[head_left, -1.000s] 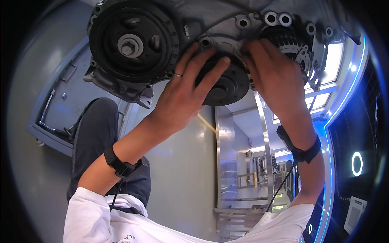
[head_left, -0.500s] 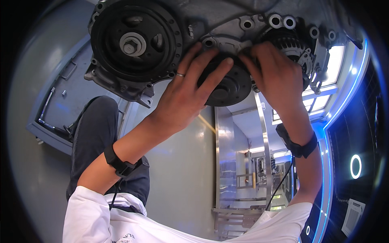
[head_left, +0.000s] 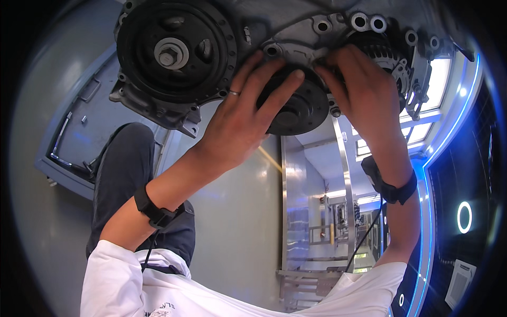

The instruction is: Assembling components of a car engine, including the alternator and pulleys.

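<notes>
A grey metal engine housing (head_left: 296, 21) fills the top of the view. A small black pulley wheel (head_left: 301, 108) sits on it at the centre. My left hand (head_left: 240, 124) lies across the pulley's left side, fingers spread over its rim, a ring on one finger. My right hand (head_left: 364, 87) presses on the pulley's upper right edge, beside a toothed black part (head_left: 388, 55). A larger black round pulley (head_left: 174, 50) with a grey centre nut sits to the left, untouched.
A blue-grey metal panel (head_left: 79, 132) with handles lies at the left, beyond my dark trouser leg (head_left: 127, 174). A pale glossy floor (head_left: 237, 232) and a steel frame (head_left: 317, 232) show below. Blue-lit trim (head_left: 465, 132) curves along the right.
Both hands have stayed on the small black pulley; the fingers have shifted slightly around its rim. The view has moved a little.
</notes>
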`<state>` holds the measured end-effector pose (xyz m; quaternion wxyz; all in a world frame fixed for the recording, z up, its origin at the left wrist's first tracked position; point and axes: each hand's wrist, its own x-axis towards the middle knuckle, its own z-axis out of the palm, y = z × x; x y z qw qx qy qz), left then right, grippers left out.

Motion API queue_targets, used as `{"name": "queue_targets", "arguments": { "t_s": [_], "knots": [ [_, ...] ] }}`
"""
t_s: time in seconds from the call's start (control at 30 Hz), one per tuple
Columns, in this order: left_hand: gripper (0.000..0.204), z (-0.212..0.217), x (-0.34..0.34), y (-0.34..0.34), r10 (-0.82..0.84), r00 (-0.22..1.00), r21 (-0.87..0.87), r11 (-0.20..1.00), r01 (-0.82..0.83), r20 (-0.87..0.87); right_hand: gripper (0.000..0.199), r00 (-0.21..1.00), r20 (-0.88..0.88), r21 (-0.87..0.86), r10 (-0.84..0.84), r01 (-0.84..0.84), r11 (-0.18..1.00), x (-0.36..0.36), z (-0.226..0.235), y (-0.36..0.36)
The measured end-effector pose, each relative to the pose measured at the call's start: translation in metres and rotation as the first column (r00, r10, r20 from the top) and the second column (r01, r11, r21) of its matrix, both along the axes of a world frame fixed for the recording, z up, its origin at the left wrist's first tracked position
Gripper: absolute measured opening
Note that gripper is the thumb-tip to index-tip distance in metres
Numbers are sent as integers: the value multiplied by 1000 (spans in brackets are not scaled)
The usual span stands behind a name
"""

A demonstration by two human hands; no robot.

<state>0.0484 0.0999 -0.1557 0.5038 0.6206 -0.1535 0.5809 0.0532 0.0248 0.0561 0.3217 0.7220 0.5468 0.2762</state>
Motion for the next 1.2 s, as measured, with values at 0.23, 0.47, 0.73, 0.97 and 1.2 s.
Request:
{"name": "queue_targets", "arguments": {
  "t_s": [0.23,0.47,0.73,0.97,1.2],
  "knots": [
    [86,-1,0,-1,-13,1000,-10,1000,13,-19,12,999,24,-9,-41,41,999,1,0,0],
    [99,-2,3,-1,14,1000,15,1000,-14,0,12,1000,20,17,-11,10,1000,1,-1,4],
    [82,-2,3,-1,20,1000,3,1000,-20,8,15,999,45,7,-20,20,1000,3,-2,1],
    [107,-3,4,0,17,1000,20,1000,-18,16,14,999,48,-7,0,0,1000,3,1,-1],
    [86,0,1,1,17,1000,5,1000,-17,15,15,999,6,10,43,-43,999,3,-2,-1]
  ]
}}
